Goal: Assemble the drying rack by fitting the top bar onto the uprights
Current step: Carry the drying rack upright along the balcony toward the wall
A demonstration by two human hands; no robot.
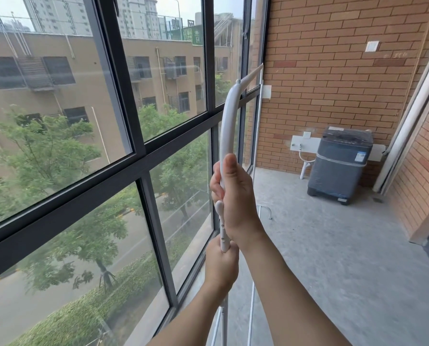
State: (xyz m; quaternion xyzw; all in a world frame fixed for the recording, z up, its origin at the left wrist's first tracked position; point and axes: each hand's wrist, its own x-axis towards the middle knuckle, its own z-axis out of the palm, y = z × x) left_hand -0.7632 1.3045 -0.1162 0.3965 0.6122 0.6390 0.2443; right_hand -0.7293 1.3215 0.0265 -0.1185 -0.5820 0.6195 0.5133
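Between the two hands, near the middle of the view, the joint being made: the right hand [233, 193] is clenched around the lower end of the top bar [227, 121], and the left hand [221, 265], directly below it, is clenched around the near upright [223, 231], whose rounded tip shows just under the right hand's fingers. Whether the bar's end has seated on that tip cannot be told; the right hand covers it.

Above the right hand the top bar rises as a white tube, bends at a small knob, and runs away toward a far upright [258, 126] standing well beyond the hands, against the brick wall [333, 71]. The tube appears thin-walled and painted, so it is probably light and stiff but smooth and somewhat slippery, and its length would give any twist at the near end leverage at the far end. Holding close to the joint, as both hands do, looks the sound choice.

Count: one top bar; two uprights visible, one gripped and one far off; two thin white rails [252, 308] descending below the left hand; one curved foot [265, 211] on the concrete floor [346, 258] beyond the right hand; one wrapped washing machine [339, 163] farther off.
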